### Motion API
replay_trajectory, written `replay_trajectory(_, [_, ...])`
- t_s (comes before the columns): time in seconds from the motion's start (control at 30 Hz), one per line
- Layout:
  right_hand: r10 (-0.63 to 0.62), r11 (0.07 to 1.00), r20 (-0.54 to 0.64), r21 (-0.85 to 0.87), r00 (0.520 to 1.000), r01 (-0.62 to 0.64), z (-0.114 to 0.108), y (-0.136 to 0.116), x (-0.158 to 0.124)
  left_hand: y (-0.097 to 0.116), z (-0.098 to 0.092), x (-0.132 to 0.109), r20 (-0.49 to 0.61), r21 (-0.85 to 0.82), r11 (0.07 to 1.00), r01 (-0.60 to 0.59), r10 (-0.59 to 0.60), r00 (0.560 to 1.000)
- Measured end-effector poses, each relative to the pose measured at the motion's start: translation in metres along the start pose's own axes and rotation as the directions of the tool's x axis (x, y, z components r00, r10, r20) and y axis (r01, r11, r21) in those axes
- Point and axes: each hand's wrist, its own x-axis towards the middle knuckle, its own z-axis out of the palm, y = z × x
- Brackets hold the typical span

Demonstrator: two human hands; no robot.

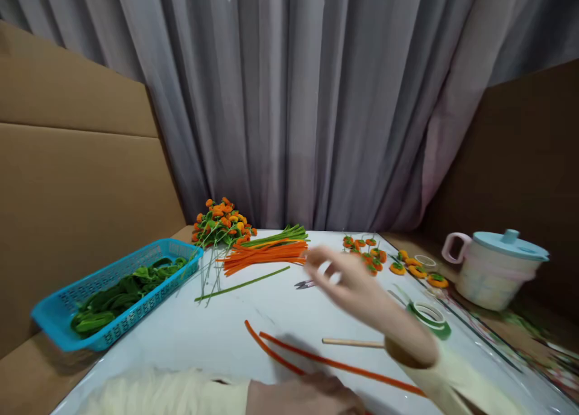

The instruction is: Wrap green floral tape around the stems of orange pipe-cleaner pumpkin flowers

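Note:
My right hand is raised over the white table, blurred, its thumb and fingers apart with nothing between them. Close by lie small scissors and a pile of orange fuzzy stems. My left hand rests low at the front edge, back up, its fingers mostly hidden. Two long orange stems run beside and out from under it. A wooden stick lies below my right forearm. One green stem lies alone left of the scissors.
A blue basket of green leaves stands left. Behind are a flower bunch and green stems. Right are orange flower heads, green tape and a lidded jug. Cardboard walls flank the table.

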Motion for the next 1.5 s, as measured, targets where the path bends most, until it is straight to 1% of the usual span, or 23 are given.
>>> replay_trajectory(0.07, [0.041, 0.999, 0.228, -0.027, 0.973, -0.035, 0.033, 0.005, 0.004, -0.009, 0.030, 0.008, -0.018, 0.041, 0.991, 0.129, -0.129, 0.992])
replay_trajectory(0.13, [0.075, 0.996, 0.406, -0.069, 0.911, -0.051, 0.066, 0.011, 0.002, -0.015, 0.040, 0.010, 0.016, 0.054, 0.987, 0.148, -0.149, 0.989])
replay_trajectory(0.2, [0.069, 0.996, 0.457, -0.084, 0.887, -0.034, 0.092, 0.013, -0.002, -0.015, 0.036, 0.005, 0.001, 0.122, 0.986, 0.117, -0.118, 0.993])
replay_trajectory(0.27, [0.067, 0.995, 0.473, -0.099, 0.879, -0.023, 0.106, 0.010, -0.008, -0.012, 0.027, -0.005, -0.050, 0.238, 0.968, 0.075, -0.065, 0.997])
replay_trajectory(0.33, [0.077, 0.993, 0.474, -0.115, 0.877, -0.025, 0.111, 0.006, -0.011, -0.009, 0.018, -0.017, -0.084, 0.343, 0.938, 0.050, -0.022, 0.996])
replay_trajectory(0.4, [0.090, 0.992, 0.464, -0.116, 0.881, -0.041, 0.108, 0.004, -0.009, -0.007, 0.010, -0.028, -0.089, 0.373, 0.926, 0.062, -0.031, 0.996])
replay_trajectory(0.5, [0.107, 0.994, 0.422, -0.077, 0.901, -0.082, 0.090, 0.005, 0.004, -0.009, 0.000, -0.040, -0.129, 0.311, 0.938, 0.152, -0.117, 0.985])
replay_trajectory(0.6, [0.148, 0.984, 0.319, 0.043, 0.936, -0.170, 0.050, 0.003, 0.025, -0.014, -0.008, -0.040, -0.202, 0.239, 0.954, 0.180, -0.132, 0.970])
replay_trajectory(0.63, [0.179, 0.939, 0.236, 0.249, 0.955, -0.238, 0.031, 0.000, 0.031, -0.015, -0.009, -0.037, -0.211, 0.203, 0.964, 0.173, -0.129, 0.969])
replay_trajectory(0.7, [0.221, 0.806, 0.050, 0.553, 0.974, -0.211, -0.010, -0.011, 0.039, -0.017, -0.010, -0.028, -0.202, 0.117, 0.980, 0.160, -0.135, 0.970])
replay_trajectory(0.8, [0.289, 0.676, -0.171, 0.733, 0.942, -0.074, -0.064, -0.031, 0.036, -0.016, -0.007, -0.012, -0.164, 0.029, 0.989, 0.147, -0.140, 0.976])
replay_trajectory(0.87, [0.332, 0.610, -0.198, 0.791, 0.922, -0.049, -0.083, -0.036, 0.027, -0.015, -0.006, -0.007, -0.123, 0.027, 0.993, 0.112, -0.108, 0.987])
replay_trajectory(0.9, [0.357, 0.582, -0.182, 0.810, 0.916, -0.065, -0.085, -0.034, 0.020, -0.015, -0.005, -0.007, -0.099, 0.032, 0.995, 0.098, -0.094, 0.991])
replay_trajectory(0.97, [0.414, 0.518, -0.111, 0.845, 0.904, -0.134, -0.074, -0.021, 0.006, -0.021, -0.008, -0.014, -0.083, -0.027, 0.991, 0.129, -0.131, 0.988])
replay_trajectory(1.0, [0.437, 0.483, -0.074, 0.860, 0.896, -0.165, -0.062, -0.010, -0.001, -0.026, -0.010, -0.020, -0.101, -0.110, 0.976, 0.188, -0.199, 0.975])
replay_trajectory(1.03, [0.465, 0.452, -0.039, 0.869, 0.885, -0.199, -0.047, 0.002, -0.007, -0.032, -0.014, -0.027, -0.137, -0.256, 0.927, 0.273, -0.315, 0.939])
replay_trajectory(1.07, [0.491, 0.420, -0.013, 0.880, 0.871, -0.224, -0.029, 0.015, -0.014, -0.039, -0.018, -0.034, -0.172, -0.454, 0.815, 0.361, -0.477, 0.862])
replay_trajectory(1.1, [0.513, 0.373, 0.023, 0.895, 0.858, -0.247, -0.011, 0.026, -0.019, -0.046, -0.023, -0.041, -0.203, -0.503, 0.763, 0.405, -0.560, 0.803])
replay_trajectory(1.2, [0.533, 0.254, 0.140, 0.914, 0.834, -0.315, 0.040, 0.047, -0.032, -0.062, -0.037, -0.056, -0.270, -0.577, 0.685, 0.444, -0.674, 0.688])
replay_trajectory(1.27, [0.493, 0.232, 0.219, 0.900, 0.842, -0.369, 0.064, 0.047, -0.037, -0.065, -0.041, -0.060, -0.278, -0.649, 0.637, 0.417, -0.708, 0.649])
replay_trajectory(1.33, [0.448, 0.240, 0.234, 0.898, 0.863, -0.368, 0.076, 0.040, -0.040, -0.062, -0.040, -0.060, -0.228, -0.759, 0.557, 0.337, -0.712, 0.664])
replay_trajectory(1.4, [0.418, 0.249, 0.229, 0.901, 0.879, -0.354, 0.079, 0.032, -0.041, -0.057, -0.037, -0.058, -0.159, -0.833, 0.482, 0.270, -0.677, 0.719])
replay_trajectory(1.5, [0.392, 0.320, 0.198, 0.886, 0.898, -0.335, 0.080, 0.027, -0.043, -0.050, -0.034, -0.052, -0.097, -0.848, 0.457, 0.266, -0.629, 0.771])
